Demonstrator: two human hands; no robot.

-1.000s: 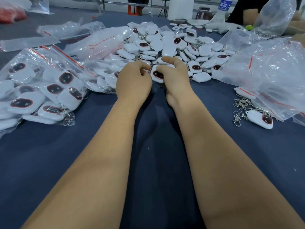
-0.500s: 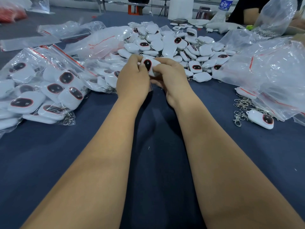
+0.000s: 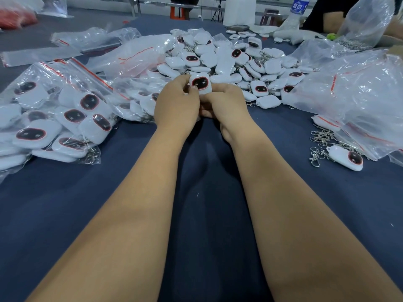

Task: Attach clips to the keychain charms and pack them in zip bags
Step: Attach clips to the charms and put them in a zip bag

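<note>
A white keychain charm (image 3: 200, 84) with a dark, red-rimmed oval face stands upright between my two hands, face toward me. My left hand (image 3: 176, 103) pinches its left side and my right hand (image 3: 226, 105) holds it from below and the right. Any clip on it is hidden by my fingers. Behind my hands lies a big pile of loose charms (image 3: 231, 62). Loose metal clips (image 3: 319, 144) lie at the right beside one single charm (image 3: 349, 158).
Zip bags packed with charms (image 3: 54, 118) fill the left of the dark blue table (image 3: 207, 192). Crumpled clear bags (image 3: 359, 92) cover the right. A water bottle (image 3: 297, 6) and another person's arm (image 3: 333, 20) are at the far edge.
My hands lifted one charm off the near edge of the pile and turned it upright, so that its dark face now points at me. My forearms hardly moved.
</note>
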